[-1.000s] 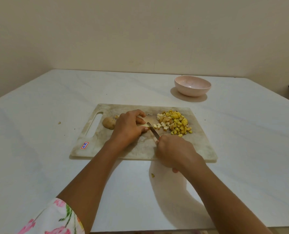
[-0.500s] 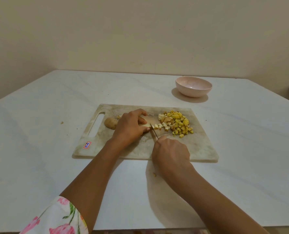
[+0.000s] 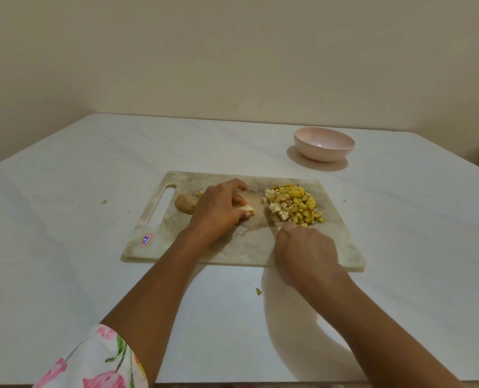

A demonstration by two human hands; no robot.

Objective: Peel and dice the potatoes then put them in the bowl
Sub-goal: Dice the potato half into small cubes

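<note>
Potato piece (image 3: 245, 210) sits pinched in my left grip (image 3: 218, 208); my right grip (image 3: 305, 253) clasps the knife (image 3: 272, 218) beside the diced pile (image 3: 294, 204). I judge a slip could cut my left grip or scatter cubes.

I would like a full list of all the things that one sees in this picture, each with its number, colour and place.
table: 1, white, fills lower view
cutting board: 1, beige marbled, middle of table
sticker: 1, red, white and blue, board's near left corner
bowl: 1, pink, on table beyond board's right end
whole potato: 1, brown, on board beside handle slot
potato piece: 1, pale, on board
diced potato: one pile, yellow and pale, board's right part
knife: 1, blade blurred, against the pile
scraps: 2, yellowish, on table
sleeve: 1, floral, bottom left
left hand: holds potato piece
right hand: grips knife
</note>
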